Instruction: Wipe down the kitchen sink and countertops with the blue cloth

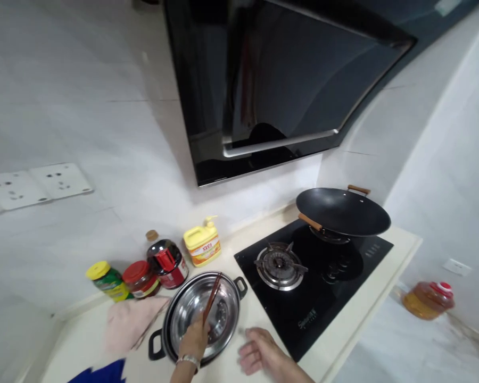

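My left hand [193, 338], with a bracelet at the wrist, reaches over a shiny steel bowl [182, 314]. Its fingers are closed on reddish-brown chopsticks [213, 296], which slant up toward the bowl's far rim. The bowl sits inside a wider pan with two black handles [241, 287]. What lies under the hand is hidden. To the right of the bowl, my right hand [259, 352] hovers over the counter near the stove's edge. Its fingers are loosely bent and apart, holding nothing.
A black gas stove [315, 298] carries a large wok [343, 213] on its far burner. Behind the bowl stand a yellow soap bottle [203, 244], a dark sauce bottle [170, 266], a red-lidded jar [141, 279] and a green container [110, 282]. A pink cloth [130, 323] lies left. Above hangs a range hood [295, 80].
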A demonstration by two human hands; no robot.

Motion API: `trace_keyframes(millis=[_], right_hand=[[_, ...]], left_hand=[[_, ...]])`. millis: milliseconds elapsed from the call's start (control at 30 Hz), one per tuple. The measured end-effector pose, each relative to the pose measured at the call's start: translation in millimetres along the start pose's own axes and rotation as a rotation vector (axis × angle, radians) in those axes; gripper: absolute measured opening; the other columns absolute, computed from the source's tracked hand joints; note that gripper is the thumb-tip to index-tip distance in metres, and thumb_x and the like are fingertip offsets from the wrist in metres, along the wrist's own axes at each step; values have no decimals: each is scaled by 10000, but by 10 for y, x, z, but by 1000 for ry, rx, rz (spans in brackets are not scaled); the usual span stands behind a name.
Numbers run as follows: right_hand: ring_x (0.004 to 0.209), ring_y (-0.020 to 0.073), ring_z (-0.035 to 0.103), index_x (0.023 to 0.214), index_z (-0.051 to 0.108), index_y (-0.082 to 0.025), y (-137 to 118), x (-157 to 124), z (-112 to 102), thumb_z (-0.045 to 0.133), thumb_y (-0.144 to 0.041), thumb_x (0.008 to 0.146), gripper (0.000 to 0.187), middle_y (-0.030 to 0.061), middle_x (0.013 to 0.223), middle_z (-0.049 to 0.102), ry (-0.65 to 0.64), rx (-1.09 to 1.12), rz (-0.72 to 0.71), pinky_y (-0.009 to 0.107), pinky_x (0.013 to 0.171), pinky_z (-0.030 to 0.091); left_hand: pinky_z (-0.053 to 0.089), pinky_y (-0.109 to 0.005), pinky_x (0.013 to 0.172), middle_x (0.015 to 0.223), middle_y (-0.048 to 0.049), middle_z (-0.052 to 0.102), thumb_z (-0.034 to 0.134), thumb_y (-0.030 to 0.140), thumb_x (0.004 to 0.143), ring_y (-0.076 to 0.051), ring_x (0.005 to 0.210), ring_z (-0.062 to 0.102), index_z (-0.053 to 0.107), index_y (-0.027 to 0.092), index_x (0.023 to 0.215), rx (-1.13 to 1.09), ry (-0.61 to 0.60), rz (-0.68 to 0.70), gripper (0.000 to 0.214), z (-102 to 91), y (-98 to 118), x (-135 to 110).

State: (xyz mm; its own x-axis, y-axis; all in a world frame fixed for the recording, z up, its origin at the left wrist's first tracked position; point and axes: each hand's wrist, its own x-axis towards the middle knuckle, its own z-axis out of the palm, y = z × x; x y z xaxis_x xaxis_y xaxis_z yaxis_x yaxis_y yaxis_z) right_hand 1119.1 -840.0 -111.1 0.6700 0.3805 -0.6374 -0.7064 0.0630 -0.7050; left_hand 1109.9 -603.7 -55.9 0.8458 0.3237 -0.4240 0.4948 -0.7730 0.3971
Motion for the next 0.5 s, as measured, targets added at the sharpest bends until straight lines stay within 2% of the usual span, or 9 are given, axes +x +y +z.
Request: trace_keyframes(millis=[100, 167, 233, 300, 400, 467, 500], right_hand=[[662, 305, 740, 1199, 444, -126, -61, 153, 315, 554, -626, 873, 606, 174, 799, 733, 23, -84, 131, 393, 535, 603], [659, 324, 743, 1174, 459, -97, -90, 243, 454, 511, -603, 910, 573, 213, 760, 726, 38, -106, 228, 395, 520, 601], [671, 333, 748, 1132, 491, -88, -104, 338, 551, 522, -575, 911, 536, 235, 749, 721, 53, -86, 256, 386, 523, 603], [653, 330, 746, 1112, 505, -97, -98, 427, 615, 590, -495, 879, 468, 222, 740, 722, 109, -78, 227, 391, 527, 609], [638, 316, 743, 1097, 499, -120, -59, 508, 654, 651, -328, 810, 385, 170, 734, 726, 193, -98, 175, 417, 550, 625], [661, 295, 746, 1058, 503, -142, -26, 523, 638, 654, -276, 782, 342, 126, 733, 721, 213, -99, 136, 400, 576, 633], [671, 286, 746, 1029, 505, -154, -12, 525, 619, 655, -273, 773, 319, 105, 727, 714, 226, -96, 117, 385, 584, 634]], left_hand=[[520, -347, 915, 1130, -179, 732, 251, 236, 944, -250, 1029, 702, 420, 85, 1461, -172, 46, 95, 564, -42, -143, -122], [520, -349, 932, 1169, -187, 720, 257, 294, 929, -254, 1035, 699, 448, 71, 1435, -317, 101, 138, 585, -84, -270, -217], [503, -357, 992, 1251, -187, 690, 287, 362, 906, -267, 1115, 675, 476, 72, 1408, -441, 157, 136, 610, -111, -429, -309], [508, -345, 995, 1241, -152, 701, 309, 448, 894, -271, 1132, 669, 505, 106, 1379, -550, 190, 100, 626, -101, -614, -390], [563, -340, 814, 1016, -79, 754, 332, 579, 869, -266, 844, 711, 510, 169, 1368, -659, 177, 5, 670, -12, -907, -491], [551, -343, 695, 891, -46, 740, 336, 618, 846, -245, 655, 653, 516, 187, 1355, -711, 190, -44, 691, 66, -1084, -550], [539, -338, 667, 863, -36, 726, 342, 629, 840, -234, 623, 626, 532, 196, 1332, -741, 200, -43, 682, 99, -1160, -579]])
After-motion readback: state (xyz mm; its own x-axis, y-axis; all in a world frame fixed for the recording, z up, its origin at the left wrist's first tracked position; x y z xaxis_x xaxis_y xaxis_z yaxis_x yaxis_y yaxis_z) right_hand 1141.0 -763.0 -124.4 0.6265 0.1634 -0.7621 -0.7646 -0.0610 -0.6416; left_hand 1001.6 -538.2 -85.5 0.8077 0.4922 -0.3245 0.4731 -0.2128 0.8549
